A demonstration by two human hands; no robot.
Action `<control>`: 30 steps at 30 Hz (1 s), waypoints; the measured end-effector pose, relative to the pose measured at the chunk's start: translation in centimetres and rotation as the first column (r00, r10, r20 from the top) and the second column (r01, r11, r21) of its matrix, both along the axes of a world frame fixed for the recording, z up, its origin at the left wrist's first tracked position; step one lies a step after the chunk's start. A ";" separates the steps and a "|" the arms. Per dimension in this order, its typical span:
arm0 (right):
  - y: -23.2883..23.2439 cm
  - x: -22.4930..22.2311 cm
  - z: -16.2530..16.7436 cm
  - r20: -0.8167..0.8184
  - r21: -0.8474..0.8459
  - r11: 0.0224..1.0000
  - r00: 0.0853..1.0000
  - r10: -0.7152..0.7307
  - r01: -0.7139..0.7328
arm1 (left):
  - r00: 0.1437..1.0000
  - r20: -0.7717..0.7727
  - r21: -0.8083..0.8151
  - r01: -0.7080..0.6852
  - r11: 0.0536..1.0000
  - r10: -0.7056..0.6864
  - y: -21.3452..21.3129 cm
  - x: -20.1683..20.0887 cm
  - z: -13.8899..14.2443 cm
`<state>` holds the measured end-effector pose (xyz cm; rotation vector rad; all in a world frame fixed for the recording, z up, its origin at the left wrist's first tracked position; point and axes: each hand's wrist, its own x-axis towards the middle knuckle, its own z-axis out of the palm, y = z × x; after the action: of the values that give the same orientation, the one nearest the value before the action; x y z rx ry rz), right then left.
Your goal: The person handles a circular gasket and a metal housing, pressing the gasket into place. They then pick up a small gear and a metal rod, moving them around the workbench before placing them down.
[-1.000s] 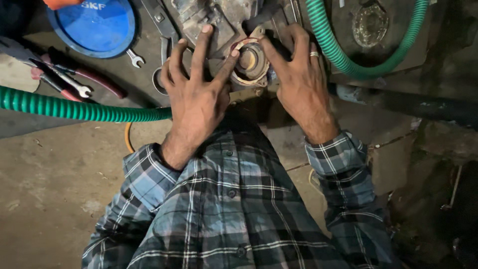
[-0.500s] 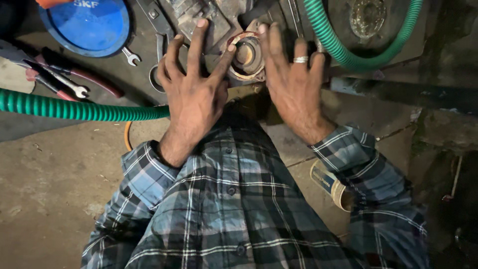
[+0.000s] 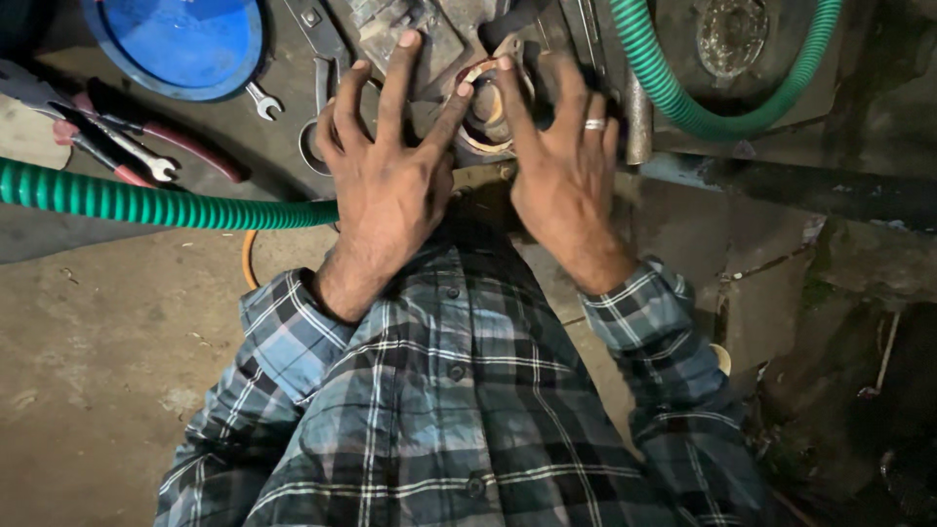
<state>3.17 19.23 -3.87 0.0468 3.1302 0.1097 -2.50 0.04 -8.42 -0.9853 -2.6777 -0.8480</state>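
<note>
Hands first: left hand (image 3: 390, 185) flat and spread wide, fingers (image 3: 402, 73) fanned over a grey metal block (image 3: 434, 44). Right hand (image 3: 561, 171) spread wide too, with a silver band (image 3: 594, 124) on one finger. Not closed around anything, just pressing down, with both thumbs touching a round metal ring part (image 3: 485, 102) from either side.

Sits right between the two thumbs, that round part, up near the top middle, seated in the grey block. Looks like hard, stiff metal, coppery at the rim. Probably heavy for its size and not easy to break. Looks greasy and dirty, so likely slippery. Best taken by the outer rim, a thumb on each side, where the edge stands up a little. Hard to tell how tight it is in the block.

Around the hands: a green ribbed hose (image 3: 146, 200) running across on the left, passing under the left wrist. More green hose (image 3: 683, 98) curving on the right. Blue round lid (image 3: 181, 39) at the top left. Small wrench (image 3: 262, 100) just beside it. Pliers with red handles (image 3: 146, 161) above the hose. Blue checked shirt sleeves (image 3: 283, 332) on both arms. Dusty concrete floor (image 3: 98, 390) below.
</note>
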 end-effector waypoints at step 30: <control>0.1 -0.8 -0.8 -0.135 -0.095 0.995 0.990 -0.046 0.033 | 1.000 -0.017 -0.027 -0.013 1.000 0.012 -0.3 0.2 -0.9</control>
<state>2.40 19.34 -4.70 0.1210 3.2650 -0.0413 -2.29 -0.24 -9.36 -0.9757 -2.6854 -0.8002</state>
